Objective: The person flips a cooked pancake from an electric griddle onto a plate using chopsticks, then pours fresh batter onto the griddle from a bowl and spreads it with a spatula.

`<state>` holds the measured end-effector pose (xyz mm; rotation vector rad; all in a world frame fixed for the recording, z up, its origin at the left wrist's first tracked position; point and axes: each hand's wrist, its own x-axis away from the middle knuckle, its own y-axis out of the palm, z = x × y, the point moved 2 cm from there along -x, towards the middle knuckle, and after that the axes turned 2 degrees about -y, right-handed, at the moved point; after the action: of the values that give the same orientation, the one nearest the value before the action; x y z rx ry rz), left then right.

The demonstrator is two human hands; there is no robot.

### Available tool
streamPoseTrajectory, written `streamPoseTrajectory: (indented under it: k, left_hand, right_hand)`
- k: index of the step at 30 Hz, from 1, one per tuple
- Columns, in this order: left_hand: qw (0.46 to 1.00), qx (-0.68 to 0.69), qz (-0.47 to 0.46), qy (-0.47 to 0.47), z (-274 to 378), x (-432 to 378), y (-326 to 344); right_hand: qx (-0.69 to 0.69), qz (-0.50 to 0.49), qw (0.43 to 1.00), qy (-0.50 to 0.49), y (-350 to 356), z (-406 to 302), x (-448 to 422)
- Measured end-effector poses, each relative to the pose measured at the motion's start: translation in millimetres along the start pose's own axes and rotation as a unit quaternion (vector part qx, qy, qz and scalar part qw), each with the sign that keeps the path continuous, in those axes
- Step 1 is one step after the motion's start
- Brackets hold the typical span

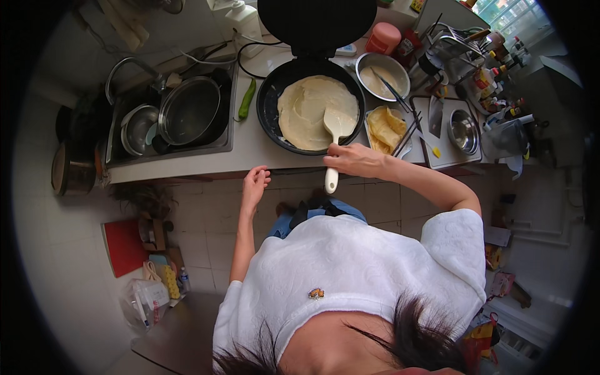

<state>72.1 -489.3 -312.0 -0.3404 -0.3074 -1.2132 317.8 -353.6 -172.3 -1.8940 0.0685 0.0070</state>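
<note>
My right hand (355, 159) grips the handle of a white spatula (338, 121). The spatula's broad head rests on a round of pale batter (307, 105) spread in a black electric griddle (267, 126) whose lid (318, 21) is raised. At the counter's front edge, left of the griddle, my left hand (256, 185) is empty, with its fingers loosely bent. To the griddle's right, folded yellow pancakes (386, 129) lie on a dish. Behind them stands a metal bowl (361, 63) of batter, with chopsticks (391, 87) leaning in it.
A green chili pepper (247, 99) lies between the griddle and the sink (229, 136). A glass lid (190, 110) and metal bowls occupy the sink. At the right, a cleaver (435, 116) and a steel bowl (464, 131) rest on a cutting board (450, 154), near bottles and a utensil rack.
</note>
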Motion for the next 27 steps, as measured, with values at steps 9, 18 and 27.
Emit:
streamPoseTrajectory:
  k: [9, 18, 27]
  left_hand:
    - [1.0, 0.019, 0.015, -0.004, -8.2, 6.8, -8.4]
    - [0.999, 0.024, 0.029, 0.017, 6.4, 7.6, -8.4]
    - [0.998, 0.027, 0.038, 0.033, 24.5, 2.7, 3.5]
  right_hand:
    - [-0.182, 0.121, 0.976, 0.009, -32.4, -18.7, -57.5]
    - [-0.379, 0.393, 0.818, 0.182, -81.1, 90.1, -69.0]
    - [-0.307, 0.193, 0.899, 0.245, -112.6, 124.9, -54.3]
